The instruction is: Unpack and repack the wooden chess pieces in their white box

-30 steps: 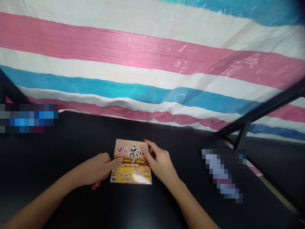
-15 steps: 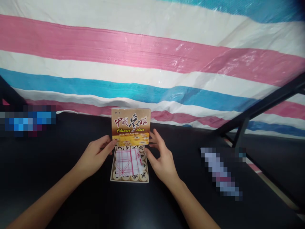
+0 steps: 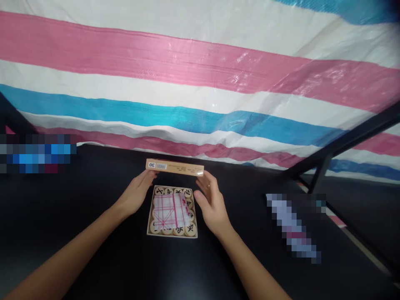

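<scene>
A cardboard box lid (image 3: 175, 167) is tilted so that its narrow side, with a barcode and the number 30, faces me. My left hand (image 3: 136, 196) has its fingertips under the lid's left end. My right hand (image 3: 215, 208) reaches the right end with its fingers, while its thumb is apart from them, lower down. Between and below my hands, the open box bottom (image 3: 171, 236) lies on the black table. It holds rows of round Chinese chess pieces (image 3: 190, 228). A folded white sheet with pink lines (image 3: 167, 204) covers most of them.
Behind the table (image 3: 103, 175) hangs a striped plastic tarp (image 3: 187, 62). Black metal bars (image 3: 337, 146) slant up at the right. One blurred-out item (image 3: 293, 229) lies to the right, another (image 3: 40, 154) at the far left.
The lid has come up off the box's far edge and tipped, its printed face turned away and its side now towards me. Both hands have moved slightly with it.
</scene>
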Motion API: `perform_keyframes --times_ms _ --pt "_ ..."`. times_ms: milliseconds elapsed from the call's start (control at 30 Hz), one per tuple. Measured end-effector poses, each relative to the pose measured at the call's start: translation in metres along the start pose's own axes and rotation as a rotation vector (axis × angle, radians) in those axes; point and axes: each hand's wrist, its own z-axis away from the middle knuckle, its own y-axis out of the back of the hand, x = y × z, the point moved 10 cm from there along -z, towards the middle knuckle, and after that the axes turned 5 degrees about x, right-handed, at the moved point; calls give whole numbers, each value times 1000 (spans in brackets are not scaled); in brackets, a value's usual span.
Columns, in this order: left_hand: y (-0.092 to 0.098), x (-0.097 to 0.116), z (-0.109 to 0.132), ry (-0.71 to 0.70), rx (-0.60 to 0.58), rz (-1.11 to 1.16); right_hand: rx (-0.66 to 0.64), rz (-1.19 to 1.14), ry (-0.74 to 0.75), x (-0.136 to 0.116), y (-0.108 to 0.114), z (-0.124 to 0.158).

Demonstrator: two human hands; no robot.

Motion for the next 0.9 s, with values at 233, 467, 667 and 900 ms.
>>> perform_keyframes --times_ms 233,467,667,900 --pt "-1 -11 -12 117 -20 226 34 10 -101 3 3 -7" --pt "10 -2 -18 43 71 141 78 29 -183 24 6 -16" --pt "-6 -5 -14 -47 -75 -134 24 298 -85 25 4 -17" --pt "-13 0 -11 -255 -120 -433 -17 459 -47 24 7 -19"
